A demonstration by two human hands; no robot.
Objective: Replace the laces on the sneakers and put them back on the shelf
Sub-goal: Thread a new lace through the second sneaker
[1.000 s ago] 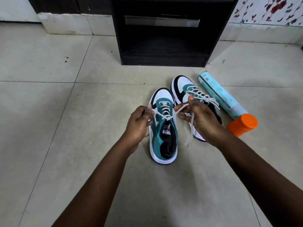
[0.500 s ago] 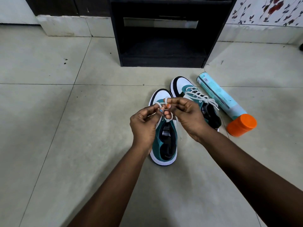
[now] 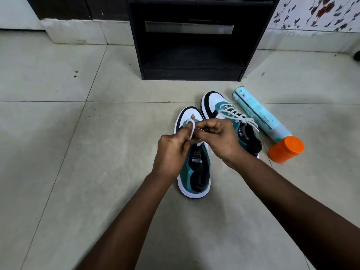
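Observation:
Two teal, white and black sneakers stand side by side on the tiled floor. Above the tongue of the left sneaker (image 3: pixel 194 172) my two hands meet. My left hand (image 3: pixel 173 149) pinches a loop of its white lace (image 3: pixel 191 129). My right hand (image 3: pixel 220 139) pinches the other end of that lace right beside the loop. Both hands hide the eyelets. The right sneaker (image 3: pixel 214 106) shows its white lace tied in a bow (image 3: pixel 245 120). The black shelf (image 3: pixel 191 73) stands on the floor just beyond the shoes, its lower compartment open towards me.
A pale blue spray can (image 3: pixel 261 115) with an orange cap (image 3: pixel 286 149) lies on the floor right of the shoes. A wall plinth (image 3: pixel 74 33) runs behind the shelf on the left. Bare floor tiles (image 3: pixel 78 152) spread to the left and front.
My hands, earlier apart with the lace ends pulled outward, have come together over the left sneaker. A loop now stands between my fingers.

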